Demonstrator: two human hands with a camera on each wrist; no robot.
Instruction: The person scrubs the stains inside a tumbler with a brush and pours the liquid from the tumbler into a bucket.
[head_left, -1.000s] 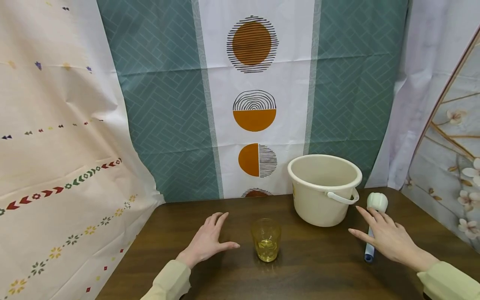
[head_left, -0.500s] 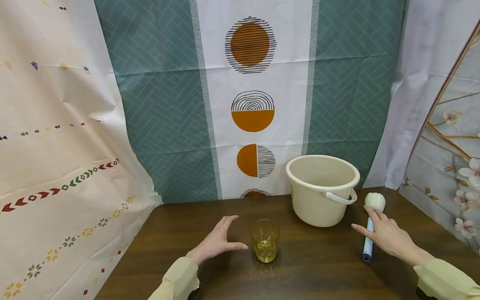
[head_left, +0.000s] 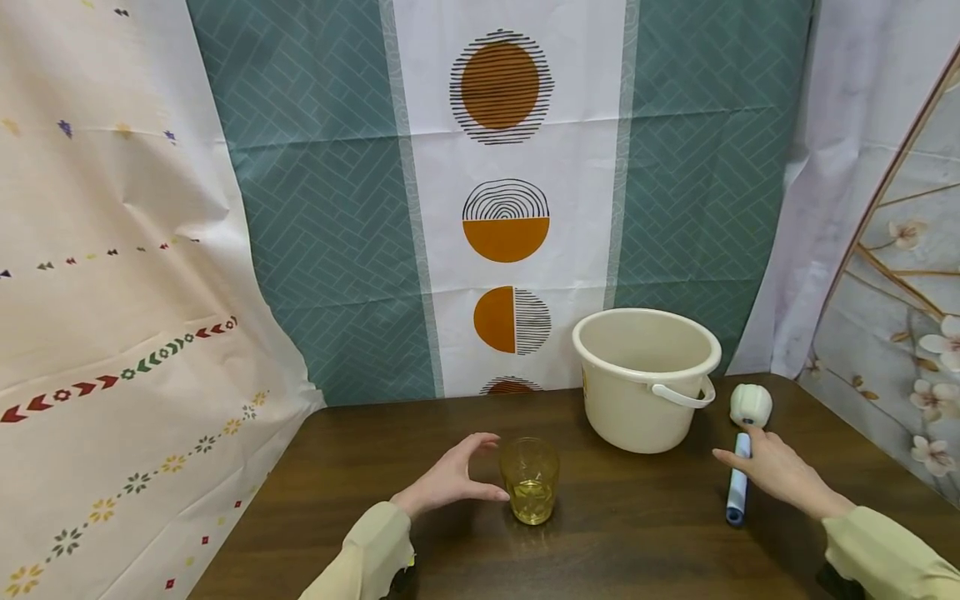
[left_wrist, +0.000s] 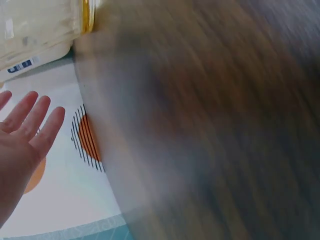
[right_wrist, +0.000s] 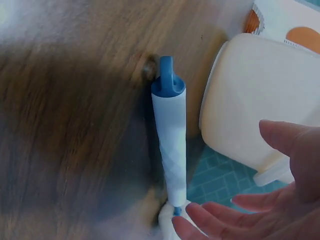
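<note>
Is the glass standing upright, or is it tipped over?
Upright. In the head view, the glass rests base-down on the table, with its wider rim at the top.

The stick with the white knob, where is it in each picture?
Head: the stick lies at lower right, beside the right hand.
Left wrist: not in it.
Right wrist: it runs up and down near the middle, its blue loop at the top.
Shared landmark: the orange-circled cloth shows in all three.
</note>
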